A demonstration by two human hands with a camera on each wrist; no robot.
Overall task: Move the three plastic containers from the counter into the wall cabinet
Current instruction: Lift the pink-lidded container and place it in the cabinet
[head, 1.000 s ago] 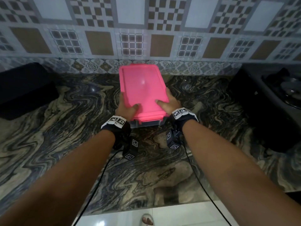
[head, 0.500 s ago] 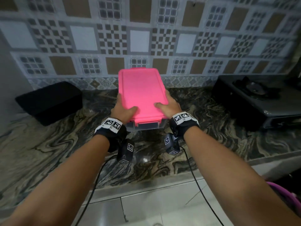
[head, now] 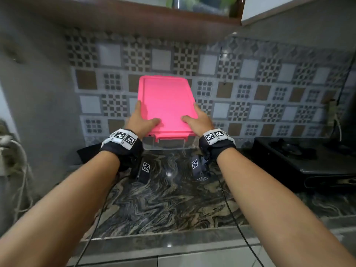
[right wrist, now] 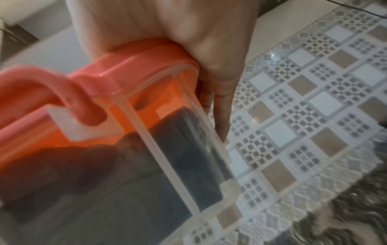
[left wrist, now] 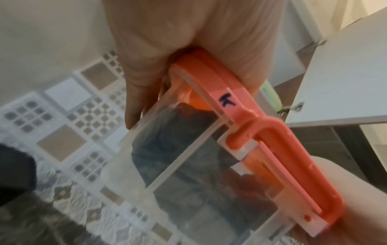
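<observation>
- Both hands grip one container (head: pixel 165 105), clear body with pink lid, held off the counter (head: pixel 169 199) in front of the tiled backsplash (head: pixel 250 89).
- Left hand (head: pixel 139 120) clamps the near left corner: thumb lies flat on the lid, fingers run down along the clear side wall, seen plainly in the left wrist view (left wrist: pixel 134 102).
- Right hand (head: pixel 198 120) mirrors it on the near right corner: thumb on the lid, fingers (right wrist: pixel 220 116) stretched down the right wall.
- Container lies roughly level, long axis pointing away from the person, far end toward the wall tiles.
- Lid latch (left wrist: pixel 272 149) sits on the near short end between the two wrists; a handwritten "K" shows on the lid rim beside it.
- Dark contents show through the clear walls; cannot tell what they are.
- Wall cabinet (head: pixel 154 14): its brown bottom edge runs across the top of the head view, above the container, well apart from it. An open white door (head: pixel 289 6) shows at upper right; items inside are blurred.
- Open air on all sides of the container and between it and the cabinet edge.
- Black stove (head: pixel 300 160) sits on the counter to the right, well apart; a dark box (head: pixel 86 153) sits low left, partly hidden behind the left wrist.
- Grey wall (head: pixel 38 93) closes the left side.
- Both forearms extend forward, about parallel, wrists with marker bands, cables trailing below.
</observation>
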